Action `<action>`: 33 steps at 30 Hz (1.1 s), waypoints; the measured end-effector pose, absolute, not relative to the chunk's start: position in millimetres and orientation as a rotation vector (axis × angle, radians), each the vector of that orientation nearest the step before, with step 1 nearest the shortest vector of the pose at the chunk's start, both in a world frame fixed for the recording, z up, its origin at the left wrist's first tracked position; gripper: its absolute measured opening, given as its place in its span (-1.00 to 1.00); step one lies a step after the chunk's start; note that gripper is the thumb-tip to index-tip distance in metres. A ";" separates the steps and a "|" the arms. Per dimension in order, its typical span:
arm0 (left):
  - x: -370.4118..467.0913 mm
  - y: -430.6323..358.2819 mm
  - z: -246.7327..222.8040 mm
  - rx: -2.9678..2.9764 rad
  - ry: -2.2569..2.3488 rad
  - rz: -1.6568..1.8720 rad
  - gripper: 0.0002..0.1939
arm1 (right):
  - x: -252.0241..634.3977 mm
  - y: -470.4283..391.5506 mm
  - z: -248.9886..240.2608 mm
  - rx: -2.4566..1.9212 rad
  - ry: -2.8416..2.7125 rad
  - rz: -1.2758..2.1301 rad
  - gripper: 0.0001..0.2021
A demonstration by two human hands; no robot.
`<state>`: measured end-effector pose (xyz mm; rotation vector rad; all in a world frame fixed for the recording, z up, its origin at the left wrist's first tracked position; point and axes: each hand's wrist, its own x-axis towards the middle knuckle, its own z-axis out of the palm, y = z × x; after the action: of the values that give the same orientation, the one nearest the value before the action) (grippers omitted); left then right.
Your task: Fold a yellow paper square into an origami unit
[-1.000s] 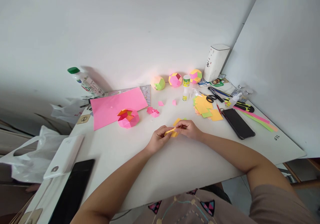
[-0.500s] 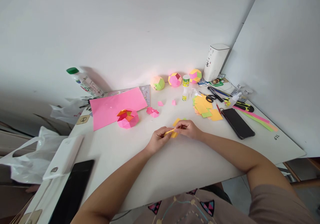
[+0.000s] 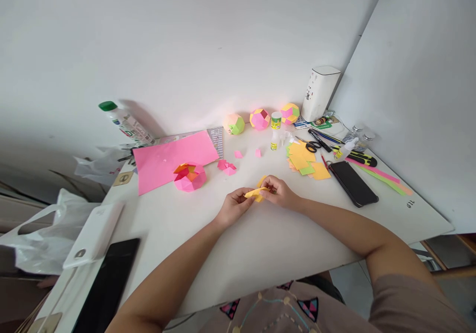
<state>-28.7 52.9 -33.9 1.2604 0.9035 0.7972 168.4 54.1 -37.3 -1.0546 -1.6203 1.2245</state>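
Note:
A small folded piece of yellow paper (image 3: pixel 256 194) is pinched between both hands, just above the table. My left hand (image 3: pixel 236 205) grips its left end with thumb and fingers. My right hand (image 3: pixel 279 192) has its fingers closed on the right side, partly hiding it. Another bit of yellow paper (image 3: pixel 262 180) shows behind the right fingers. To the left sits a pink paper ball (image 3: pixel 190 179), open at the top with orange inside. Folded pink paper pieces (image 3: pixel 226 167) lie between the ball and my hands.
A pink sheet (image 3: pixel 171 157) lies back left over a ruler. Three finished paper balls (image 3: pixel 259 119) line the wall. Glue bottles (image 3: pixel 274 139), scissors (image 3: pixel 313 146), stacked paper squares (image 3: pixel 303 157) and a black phone (image 3: pixel 354 183) are at the right. A black tablet-like slab (image 3: pixel 107 283) lies front left.
The yellow paper has turned in my hands and shows a flatter, longer face. My right fingers have shifted their hold on it slightly. Everything else stays put.

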 end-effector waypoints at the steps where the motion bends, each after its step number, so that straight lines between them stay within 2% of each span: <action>1: -28.7 52.9 -33.1 1.263 0.902 0.788 -0.59 | 167.7 53.9 -37.3 -1.058 -1.653 1.191 -0.77; 20: -27.8 54.9 -30.3 1.283 0.960 0.711 -0.64 | 167.5 53.2 -36.4 -1.074 -1.823 0.963 -0.75; 33: -31.4 60.4 -44.9 1.187 0.909 0.810 -0.60 | 167.9 54.4 -43.2 -1.076 -1.812 1.029 -0.72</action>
<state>-31.4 60.4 -44.9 1.1872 0.9093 0.8099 167.9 54.4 -43.2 -1.0763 -1.8118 1.0287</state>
